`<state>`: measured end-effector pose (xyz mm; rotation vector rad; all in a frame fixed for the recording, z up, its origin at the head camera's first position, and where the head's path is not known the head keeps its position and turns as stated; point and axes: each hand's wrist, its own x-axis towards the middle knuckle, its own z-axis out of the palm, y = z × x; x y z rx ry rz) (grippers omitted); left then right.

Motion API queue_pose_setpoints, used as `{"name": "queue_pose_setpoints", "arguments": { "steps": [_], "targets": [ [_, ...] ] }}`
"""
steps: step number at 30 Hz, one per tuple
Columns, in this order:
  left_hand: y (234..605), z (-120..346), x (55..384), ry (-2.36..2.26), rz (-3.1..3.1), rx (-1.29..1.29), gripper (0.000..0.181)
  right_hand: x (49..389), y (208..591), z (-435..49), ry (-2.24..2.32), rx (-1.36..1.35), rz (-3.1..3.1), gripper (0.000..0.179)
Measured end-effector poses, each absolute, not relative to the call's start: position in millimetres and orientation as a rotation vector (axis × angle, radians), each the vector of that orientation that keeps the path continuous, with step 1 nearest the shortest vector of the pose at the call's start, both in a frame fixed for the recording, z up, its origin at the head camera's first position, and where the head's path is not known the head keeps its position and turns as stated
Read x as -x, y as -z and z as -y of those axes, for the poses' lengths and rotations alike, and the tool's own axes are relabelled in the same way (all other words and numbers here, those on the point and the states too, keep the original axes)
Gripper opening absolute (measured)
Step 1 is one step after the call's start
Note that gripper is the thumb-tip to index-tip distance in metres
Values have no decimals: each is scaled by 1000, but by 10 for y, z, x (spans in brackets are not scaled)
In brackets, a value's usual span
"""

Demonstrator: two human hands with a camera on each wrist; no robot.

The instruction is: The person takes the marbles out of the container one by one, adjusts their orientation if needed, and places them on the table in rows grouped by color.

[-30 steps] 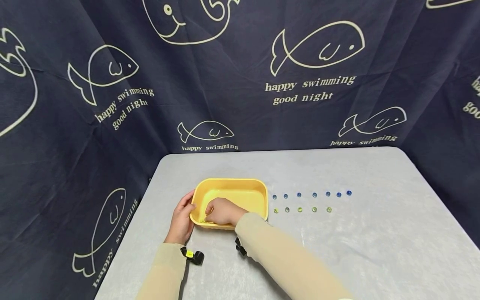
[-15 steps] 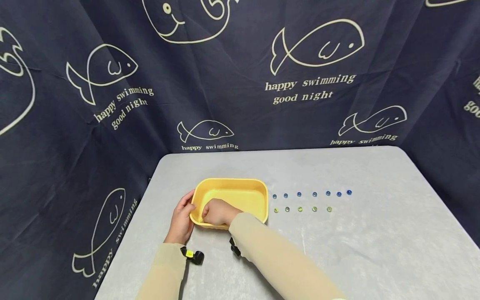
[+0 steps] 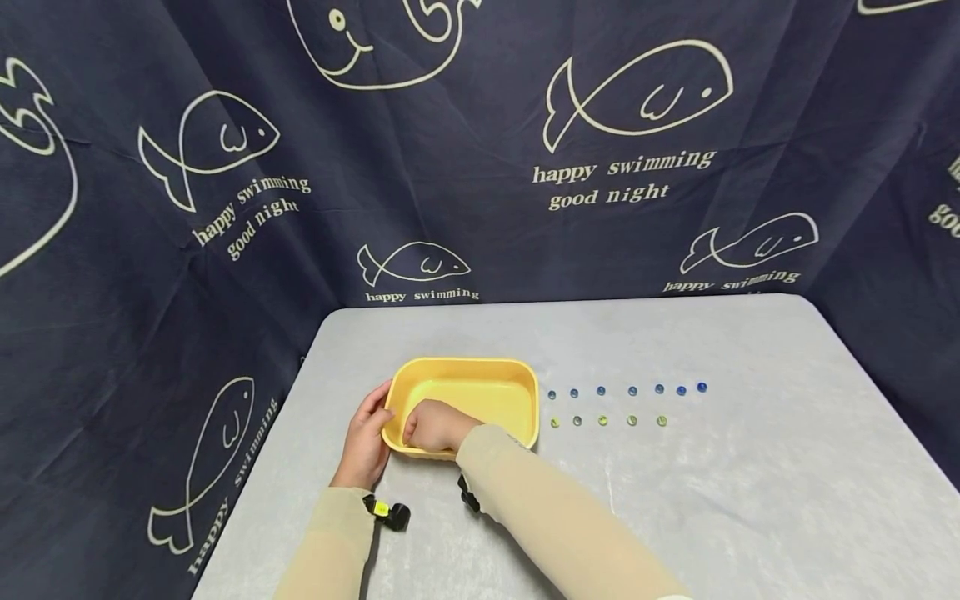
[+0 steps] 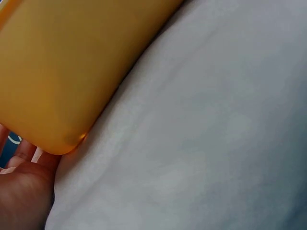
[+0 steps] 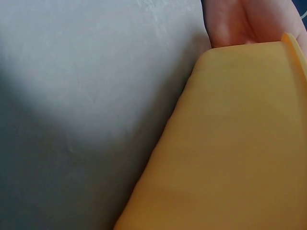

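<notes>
A yellow rectangular tub (image 3: 487, 402) stands on the table at left of centre. My left hand (image 3: 365, 439) grips its left end, thumb over the rim and fingers against the outer wall. My right hand (image 3: 435, 426) reaches into the tub's front left corner with curled fingers; its fingertips, and anything between them, are hidden. Both wrist views show mainly the tub's outer wall (image 4: 76, 67), with the left hand (image 5: 249, 21) at its end. Right of the tub lie small glass marbles in two rows: a blue row (image 3: 602, 391) behind and a yellow-green row (image 3: 603, 421) in front.
A grey-white cloth (image 3: 720, 500) covers the table. Dark blue curtains (image 3: 495, 225) printed with fish hang behind and at both sides. On the left wrist sits a black camera (image 3: 396, 517).
Within the tub, my right hand has shifted slightly left and lower, covering the yellow-green spot visible at the corner a second ago. The left hand, tub and marble rows stay in place.
</notes>
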<state>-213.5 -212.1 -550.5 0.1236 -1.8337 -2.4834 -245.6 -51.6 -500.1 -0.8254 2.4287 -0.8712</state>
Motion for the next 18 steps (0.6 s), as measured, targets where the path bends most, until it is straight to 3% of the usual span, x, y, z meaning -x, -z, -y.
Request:
{"name": "queue_pose_setpoints", "arguments": {
  "steps": [18],
  "targets": [
    [5517,2115,2137,2477,1811,-140,56,2463,5068,542,1051,791,-2385,8]
  ]
}}
